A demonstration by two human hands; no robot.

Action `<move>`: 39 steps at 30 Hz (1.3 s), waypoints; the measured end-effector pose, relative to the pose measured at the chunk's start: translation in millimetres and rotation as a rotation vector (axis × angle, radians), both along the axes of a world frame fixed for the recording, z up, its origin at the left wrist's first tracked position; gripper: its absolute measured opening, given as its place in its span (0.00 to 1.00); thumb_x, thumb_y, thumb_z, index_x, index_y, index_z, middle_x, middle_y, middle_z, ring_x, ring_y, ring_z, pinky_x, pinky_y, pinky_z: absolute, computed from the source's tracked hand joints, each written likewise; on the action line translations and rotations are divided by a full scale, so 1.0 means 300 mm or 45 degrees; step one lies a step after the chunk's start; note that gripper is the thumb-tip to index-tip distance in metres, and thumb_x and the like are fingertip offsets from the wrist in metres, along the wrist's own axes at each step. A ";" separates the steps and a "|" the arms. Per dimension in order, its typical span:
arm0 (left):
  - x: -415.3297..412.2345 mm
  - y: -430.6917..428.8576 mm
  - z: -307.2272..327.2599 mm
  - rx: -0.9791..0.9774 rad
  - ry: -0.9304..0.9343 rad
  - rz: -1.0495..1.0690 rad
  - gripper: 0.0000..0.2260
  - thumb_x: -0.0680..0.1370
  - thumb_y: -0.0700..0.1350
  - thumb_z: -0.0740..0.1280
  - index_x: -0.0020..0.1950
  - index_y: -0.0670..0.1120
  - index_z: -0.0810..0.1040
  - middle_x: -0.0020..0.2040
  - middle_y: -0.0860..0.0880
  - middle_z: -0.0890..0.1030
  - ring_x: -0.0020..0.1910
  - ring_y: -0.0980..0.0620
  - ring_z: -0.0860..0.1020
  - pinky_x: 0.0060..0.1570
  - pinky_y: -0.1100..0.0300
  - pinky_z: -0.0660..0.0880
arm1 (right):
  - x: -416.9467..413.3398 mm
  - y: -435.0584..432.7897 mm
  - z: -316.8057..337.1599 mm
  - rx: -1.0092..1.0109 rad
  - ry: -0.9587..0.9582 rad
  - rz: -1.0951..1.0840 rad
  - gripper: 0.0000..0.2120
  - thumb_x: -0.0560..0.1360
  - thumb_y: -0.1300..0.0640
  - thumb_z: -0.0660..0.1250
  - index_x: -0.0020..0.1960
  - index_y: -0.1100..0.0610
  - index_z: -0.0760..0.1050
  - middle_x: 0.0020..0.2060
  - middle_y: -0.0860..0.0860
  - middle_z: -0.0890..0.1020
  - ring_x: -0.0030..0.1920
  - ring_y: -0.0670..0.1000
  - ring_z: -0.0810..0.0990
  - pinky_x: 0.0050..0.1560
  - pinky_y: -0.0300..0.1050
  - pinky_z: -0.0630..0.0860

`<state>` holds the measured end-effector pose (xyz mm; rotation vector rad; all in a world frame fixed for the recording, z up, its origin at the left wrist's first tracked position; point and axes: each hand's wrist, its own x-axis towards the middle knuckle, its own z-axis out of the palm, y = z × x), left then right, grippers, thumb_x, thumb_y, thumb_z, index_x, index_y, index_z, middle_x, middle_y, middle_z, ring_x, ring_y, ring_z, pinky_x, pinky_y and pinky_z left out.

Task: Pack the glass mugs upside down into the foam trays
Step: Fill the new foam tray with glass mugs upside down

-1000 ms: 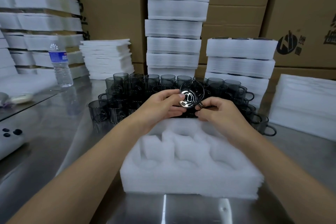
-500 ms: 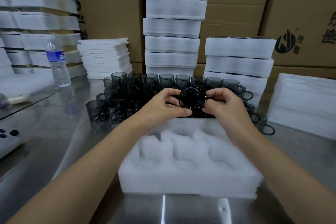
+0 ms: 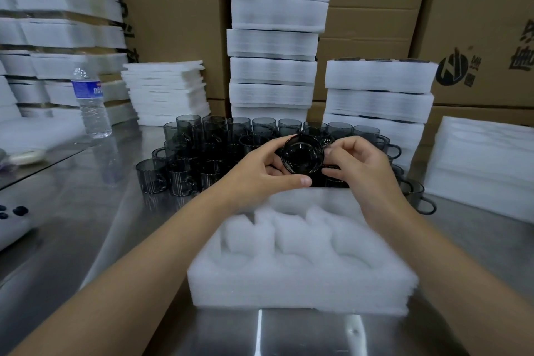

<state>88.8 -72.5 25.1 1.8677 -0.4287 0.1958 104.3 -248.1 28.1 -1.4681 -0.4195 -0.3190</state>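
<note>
Both my arms are bare. My left forearm (image 3: 138, 269) comes in from the lower left of the frame and my right forearm (image 3: 433, 254) from the lower right, each uncovered from the frame's edge to the wrist. They are slim and smooth, narrowing toward the wrists. My left grip (image 3: 260, 176) and my right grip (image 3: 364, 165), near the centre of the frame, are bare-fingered too. The thumbnail (image 3: 305, 181) on my left grip is short, rounded and plain.
</note>
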 end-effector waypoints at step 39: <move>0.022 0.004 -0.018 -0.109 0.021 -0.073 0.22 0.67 0.53 0.74 0.59 0.60 0.73 0.40 0.48 0.84 0.44 0.54 0.83 0.47 0.63 0.77 | 0.014 0.003 -0.005 0.003 0.101 -0.023 0.04 0.78 0.54 0.64 0.50 0.50 0.78 0.50 0.49 0.82 0.52 0.45 0.81 0.39 0.35 0.78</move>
